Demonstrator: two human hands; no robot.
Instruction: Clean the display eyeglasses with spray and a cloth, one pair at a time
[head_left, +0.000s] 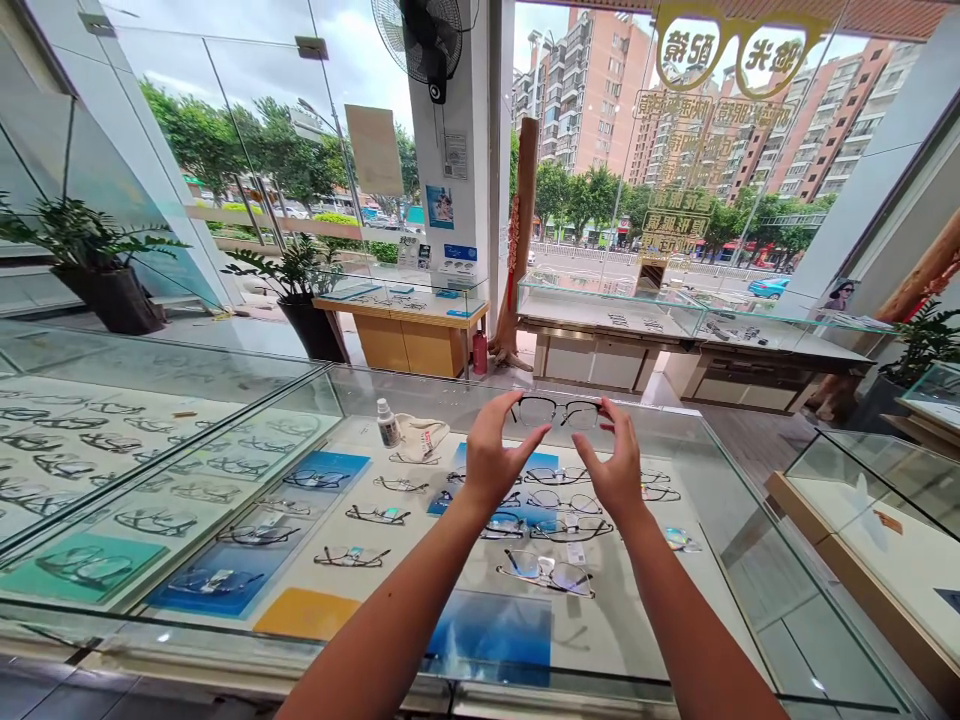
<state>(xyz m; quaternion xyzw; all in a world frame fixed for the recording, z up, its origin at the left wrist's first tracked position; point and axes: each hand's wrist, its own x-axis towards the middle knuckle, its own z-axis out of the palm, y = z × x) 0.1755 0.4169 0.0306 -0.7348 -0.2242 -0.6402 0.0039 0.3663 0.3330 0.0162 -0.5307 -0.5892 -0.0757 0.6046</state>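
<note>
A pair of dark-rimmed eyeglasses (559,412) is held up above the glass display case (679,425), lenses side by side. My left hand (496,450) has its fingers closed on the left end of the frame. At the right end, my right hand (615,455) grips the frame between fingers and thumb. Below both hands, several other glasses lie in rows in the case, some on blue sheets (491,640). One pair with clear lenses (547,572) lies between my forearms.
A small white bottle (387,424) and a cloth pouch (420,438) stand on the left part of the case. Another glass case (832,520) is at the right. Beyond are potted plants (304,300), a wooden trunk (521,240) and window-side showcases (600,325).
</note>
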